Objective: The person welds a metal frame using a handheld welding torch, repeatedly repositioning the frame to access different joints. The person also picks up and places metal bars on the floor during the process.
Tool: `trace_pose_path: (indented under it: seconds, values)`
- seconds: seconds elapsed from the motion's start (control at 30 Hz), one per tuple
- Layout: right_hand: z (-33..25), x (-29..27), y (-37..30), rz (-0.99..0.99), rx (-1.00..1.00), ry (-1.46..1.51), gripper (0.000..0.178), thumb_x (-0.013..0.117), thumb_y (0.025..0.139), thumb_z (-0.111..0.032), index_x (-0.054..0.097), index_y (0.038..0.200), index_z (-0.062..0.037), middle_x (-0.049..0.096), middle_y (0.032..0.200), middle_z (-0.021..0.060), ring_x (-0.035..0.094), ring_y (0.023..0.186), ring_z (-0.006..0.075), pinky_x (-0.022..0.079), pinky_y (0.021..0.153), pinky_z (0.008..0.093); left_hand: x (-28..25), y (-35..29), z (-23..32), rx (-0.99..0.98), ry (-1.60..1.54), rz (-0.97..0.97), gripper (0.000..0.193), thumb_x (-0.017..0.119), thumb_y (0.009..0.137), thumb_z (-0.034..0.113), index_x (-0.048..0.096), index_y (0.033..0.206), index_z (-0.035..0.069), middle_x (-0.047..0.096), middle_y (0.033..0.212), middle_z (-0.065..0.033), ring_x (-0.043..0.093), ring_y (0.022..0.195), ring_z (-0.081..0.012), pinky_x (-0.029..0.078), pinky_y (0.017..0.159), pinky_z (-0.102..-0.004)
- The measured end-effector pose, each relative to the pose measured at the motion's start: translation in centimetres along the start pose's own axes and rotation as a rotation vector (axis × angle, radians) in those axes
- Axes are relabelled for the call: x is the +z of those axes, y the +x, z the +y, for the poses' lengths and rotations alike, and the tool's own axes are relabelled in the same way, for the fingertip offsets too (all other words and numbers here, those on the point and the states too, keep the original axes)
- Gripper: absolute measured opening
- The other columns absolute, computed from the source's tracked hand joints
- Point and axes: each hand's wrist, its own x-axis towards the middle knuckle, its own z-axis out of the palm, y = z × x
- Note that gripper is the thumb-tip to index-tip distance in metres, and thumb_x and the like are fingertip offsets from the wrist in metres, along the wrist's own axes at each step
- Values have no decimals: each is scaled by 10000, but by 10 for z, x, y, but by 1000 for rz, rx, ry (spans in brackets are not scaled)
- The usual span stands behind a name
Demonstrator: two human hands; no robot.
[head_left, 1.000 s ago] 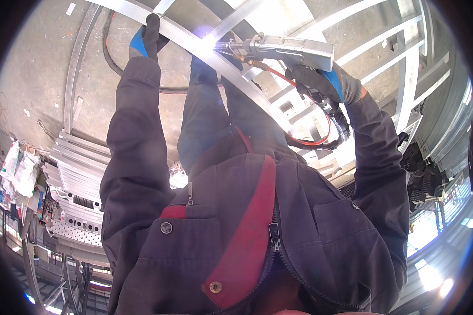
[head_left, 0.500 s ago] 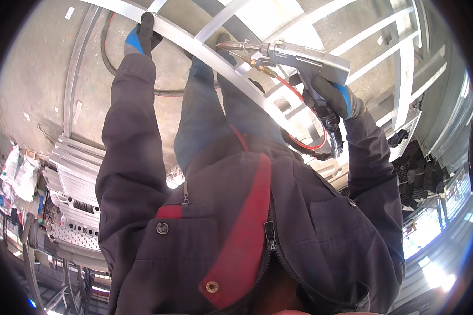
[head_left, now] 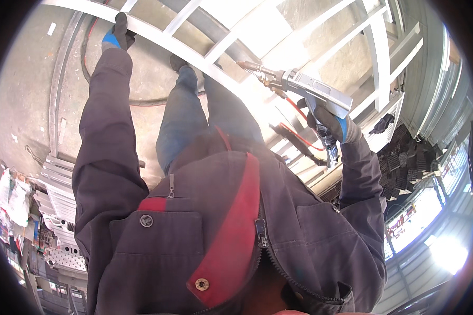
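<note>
My left hand point(head_left: 120, 34), in a dark glove with a blue patch, has its fingers hooked over the long near bar of a pale metal frame point(head_left: 148, 27). On the right, my gloved right hand point(head_left: 328, 119) is wrapped around the grip of a handheld welding gun point(head_left: 312, 89). The gun's copper-coloured nozzle point(head_left: 249, 65) points left, above the frame, with a cross-bar close by; whether it touches metal I cannot tell. A red hose point(head_left: 297, 107) runs back from the gun's front. Glare hides part of the near bar.
Beneath the frame, a dark hose point(head_left: 147, 103) curves over the concrete floor point(head_left: 34, 84). Stacked metal profiles point(head_left: 58, 178) lie at the left. Many dark pieces point(head_left: 404, 157) are piled at the right. My legs point(head_left: 184, 113) stand close to the frame's near bar.
The whole scene has shifted left in view. Against the frame, the welding gun has moved right along the near bar, past a cross-bar joint. My left hand still grips the bar.
</note>
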Motion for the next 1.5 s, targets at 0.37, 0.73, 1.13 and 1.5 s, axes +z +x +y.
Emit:
trace_pose_path:
  seconds: [0.37,0.73,1.13,1.5]
  values:
    - [5,1,55,-76,-92,-32,288,589,1000,-221,653,1154,14,583,783,24,518,588,99,414,506,261,69,-70,-90,60,-132,55,697,697,875,644,673,1141,1,651,942,-49,572,752,-142,503,670,-328]
    - [22,-19,94,-241,-67,-209,247,626,936,-84,661,1180,-55,653,978,57,632,832,165,517,696,310,60,-74,-74,-2,31,11,805,669,907,612,560,1366,-40,652,1238,-145,651,1130,-230,541,978,-339]
    - [20,-15,104,-210,-185,-240,381,528,1039,-349,668,1128,-6,569,683,-2,491,557,72,383,492,240,65,-81,-70,37,10,25,811,679,899,604,567,1338,-69,662,1217,-169,667,1117,-249,538,1002,-356]
    - [22,-15,107,-191,-192,-210,365,531,1040,-352,664,970,-20,566,665,-4,502,549,81,399,491,249,63,-79,-70,35,12,15,828,689,883,623,570,1337,-59,666,1202,-154,670,1089,-220,542,973,-343]
